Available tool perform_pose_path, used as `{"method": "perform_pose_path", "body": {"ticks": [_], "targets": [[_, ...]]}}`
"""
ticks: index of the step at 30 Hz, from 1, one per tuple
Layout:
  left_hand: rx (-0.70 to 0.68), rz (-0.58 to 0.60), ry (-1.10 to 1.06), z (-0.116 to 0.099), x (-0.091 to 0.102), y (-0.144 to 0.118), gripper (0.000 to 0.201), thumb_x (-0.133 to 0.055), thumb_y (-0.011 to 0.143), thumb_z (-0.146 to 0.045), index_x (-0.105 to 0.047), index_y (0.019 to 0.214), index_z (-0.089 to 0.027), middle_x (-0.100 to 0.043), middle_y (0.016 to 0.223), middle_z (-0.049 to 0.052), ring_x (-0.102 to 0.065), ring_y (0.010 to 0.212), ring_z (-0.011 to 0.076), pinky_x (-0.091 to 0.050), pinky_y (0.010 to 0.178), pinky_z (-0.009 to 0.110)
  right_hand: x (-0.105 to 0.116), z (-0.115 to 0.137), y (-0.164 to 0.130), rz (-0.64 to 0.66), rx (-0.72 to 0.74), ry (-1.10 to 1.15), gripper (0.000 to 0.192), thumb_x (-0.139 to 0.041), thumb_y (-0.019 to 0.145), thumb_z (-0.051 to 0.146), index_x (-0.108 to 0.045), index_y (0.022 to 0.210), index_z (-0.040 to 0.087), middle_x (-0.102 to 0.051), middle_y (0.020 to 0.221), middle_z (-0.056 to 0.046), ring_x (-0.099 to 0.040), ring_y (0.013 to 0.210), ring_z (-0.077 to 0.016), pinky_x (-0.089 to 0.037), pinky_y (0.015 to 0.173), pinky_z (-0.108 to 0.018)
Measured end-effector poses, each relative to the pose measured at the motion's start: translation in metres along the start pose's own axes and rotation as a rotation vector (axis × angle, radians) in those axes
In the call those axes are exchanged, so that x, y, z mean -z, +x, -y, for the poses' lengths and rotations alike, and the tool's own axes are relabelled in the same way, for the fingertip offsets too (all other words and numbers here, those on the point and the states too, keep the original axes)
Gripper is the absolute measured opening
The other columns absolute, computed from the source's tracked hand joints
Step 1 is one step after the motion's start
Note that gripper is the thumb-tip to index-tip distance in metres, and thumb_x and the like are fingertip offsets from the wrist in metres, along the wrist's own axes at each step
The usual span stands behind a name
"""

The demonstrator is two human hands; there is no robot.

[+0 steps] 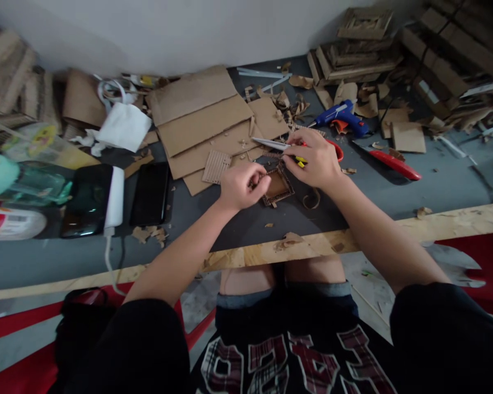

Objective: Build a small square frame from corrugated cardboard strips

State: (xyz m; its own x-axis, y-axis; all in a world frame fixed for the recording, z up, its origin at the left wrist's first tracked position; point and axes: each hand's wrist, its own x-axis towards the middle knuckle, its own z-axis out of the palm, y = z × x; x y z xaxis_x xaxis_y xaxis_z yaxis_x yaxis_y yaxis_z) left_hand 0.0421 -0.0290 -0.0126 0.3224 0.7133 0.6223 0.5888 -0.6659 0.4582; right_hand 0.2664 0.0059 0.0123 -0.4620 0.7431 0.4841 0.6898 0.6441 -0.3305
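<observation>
Left hand: my left hand [241,186] is curled tight, fingertips pinching the near-left edge of the small cardboard frame [276,186] and pressing it to the table.
Right hand: my right hand [315,158] is wrapped around the scissors [285,146], red handles under the palm, pale blades pointing left and seemingly closed, just above the frame's far edge.
Frame position: it lies flat on the grey table [435,186], between both hands, close to the wooden front edge [271,251].
Done so far: I judge the frame already assembled; four sides are joined round a darker brown middle, with small tabs sticking out at the corners.
Left to do: those tabs and rough edges look untrimmed, so I would call it late-stage trimming, not finished.
Offcuts: a curled cardboard strip [311,199] lies right of the frame, crumbs nearer me.
Stock: flat cardboard sheets [201,117] lie behind, with a ridged corrugated piece [216,166] just left of the scissors' tips.
Other tools: a blue glue gun [342,116] and a red cutter [394,164] rest untouched to the right.
Left side: two dark phones [150,192] lie well apart from the work.
</observation>
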Motion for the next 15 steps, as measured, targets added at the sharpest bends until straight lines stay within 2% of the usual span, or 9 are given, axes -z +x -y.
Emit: {"method": "perform_pose_path", "body": {"ticks": [2,4,7,10,12,15], "targets": [[0.155,-0.101,-0.085,0.010,0.003,0.004,0.027,-0.055,0.092,-0.041,-0.068,0.091,-0.019,-0.065,0.068,0.001,-0.054,0.057,0.0115,-0.044,0.059,0.026,-0.001,-0.002,0.000,0.042,0.076,0.033,0.026,-0.053,0.091,0.031,-0.078,0.096,0.027,-0.065,0.126,-0.011,-0.061,0.117,-0.0293,-0.051,0.096,-0.047],[0.211,-0.102,-0.110,0.017,0.004,0.008,0.025,-0.059,0.089,-0.041,-0.069,0.091,-0.019,-0.069,0.082,0.005,-0.058,0.067,0.0135,-0.048,0.066,0.027,-0.002,-0.003,0.000,0.086,0.135,0.062,0.024,-0.056,0.090,0.030,-0.079,0.095,0.027,-0.061,0.134,-0.011,-0.059,0.123,-0.0307,-0.050,0.099,-0.050],[0.196,0.062,-0.114,0.020,0.003,0.009,0.023,-0.059,0.084,-0.032,-0.070,0.099,-0.019,-0.071,0.091,0.006,-0.063,0.080,0.0176,-0.052,0.076,0.032,-0.005,-0.004,0.000,0.119,0.164,0.076,0.023,-0.057,0.089,0.029,-0.080,0.091,0.028,-0.059,0.138,-0.011,-0.058,0.125,-0.0304,-0.048,0.103,-0.052],[0.123,0.227,-0.059,0.017,0.001,0.009,0.038,-0.058,0.077,-0.024,-0.065,0.114,-0.016,-0.071,0.093,0.007,-0.065,0.087,0.0211,-0.052,0.083,0.036,-0.006,-0.003,0.000,0.127,0.158,0.075,0.021,-0.059,0.087,0.027,-0.080,0.086,0.028,-0.061,0.135,-0.010,-0.059,0.122,-0.0295,-0.049,0.101,-0.051],[0.087,0.262,-0.011,0.016,0.000,0.009,0.034,-0.059,0.076,-0.024,-0.065,0.109,-0.016,-0.070,0.095,0.008,-0.065,0.091,0.0227,-0.052,0.085,0.038,-0.005,-0.003,0.001,0.123,0.145,0.071,0.020,-0.060,0.084,0.024,-0.079,0.084,0.026,-0.062,0.133,-0.010,-0.060,0.120,-0.0297,-0.050,0.100,-0.051],[0.105,0.259,0.030,0.016,-0.002,0.009,0.013,-0.059,0.078,-0.024,-0.065,0.089,-0.019,-0.068,0.086,0.006,-0.063,0.086,0.0216,-0.050,0.080,0.036,-0.004,-0.003,0.001,0.123,0.134,0.057,0.019,-0.059,0.083,0.023,-0.078,0.083,0.025,-0.063,0.132,-0.010,-0.061,0.119,-0.0289,-0.050,0.100,-0.049]]}}
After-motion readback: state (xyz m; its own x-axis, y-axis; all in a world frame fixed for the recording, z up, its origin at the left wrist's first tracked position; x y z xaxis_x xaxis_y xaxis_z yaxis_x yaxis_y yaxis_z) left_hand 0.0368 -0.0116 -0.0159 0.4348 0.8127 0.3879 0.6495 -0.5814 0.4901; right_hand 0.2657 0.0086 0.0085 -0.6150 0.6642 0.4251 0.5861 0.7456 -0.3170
